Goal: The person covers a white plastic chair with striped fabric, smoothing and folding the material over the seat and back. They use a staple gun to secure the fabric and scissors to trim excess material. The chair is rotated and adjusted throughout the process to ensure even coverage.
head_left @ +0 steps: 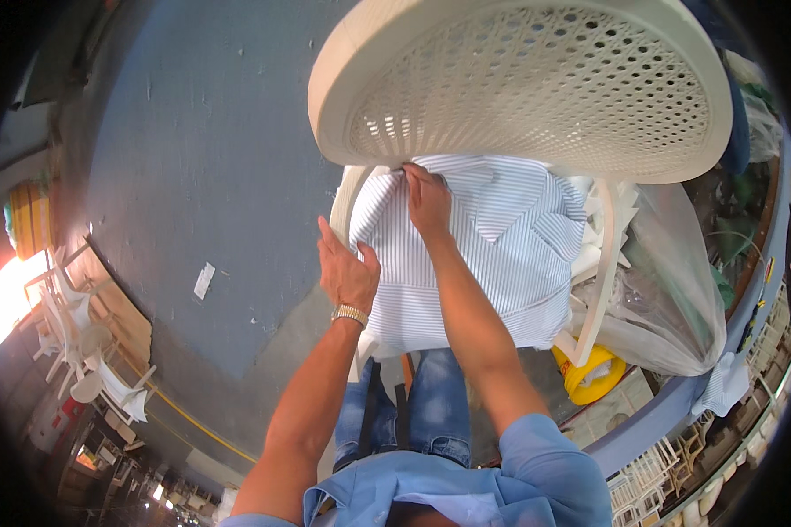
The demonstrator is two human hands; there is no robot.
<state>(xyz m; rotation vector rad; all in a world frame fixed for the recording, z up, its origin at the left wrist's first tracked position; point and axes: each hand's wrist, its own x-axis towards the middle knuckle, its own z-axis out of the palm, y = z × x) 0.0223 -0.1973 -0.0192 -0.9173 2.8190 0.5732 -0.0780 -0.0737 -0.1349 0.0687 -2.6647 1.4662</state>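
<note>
A pale wooden chair point(322, 110) with a woven cane back point(536, 83) stands in front of me, its back on the far side. Over its seat lies blue-and-white striped fabric point(501, 285), with folds and loose flaps towards the right. My right hand point(429, 200) is closed in a pinch at the fabric's far left edge, just under the cane back; its fingertips are partly hidden. My left hand point(350, 270), a watch on its wrist, rests against the left edge of the seat beside the chair's frame. Its fingers are stretched out and hold nothing.
Right of the chair are clear plastic sheeting point(668, 307), a yellow bucket point(591, 373) and a curved blue edge point(642, 422). White chair frames point(677, 465) lie beyond it. Several small chairs point(88, 338) stand far left. A white scrap point(204, 281) lies on the grey floor.
</note>
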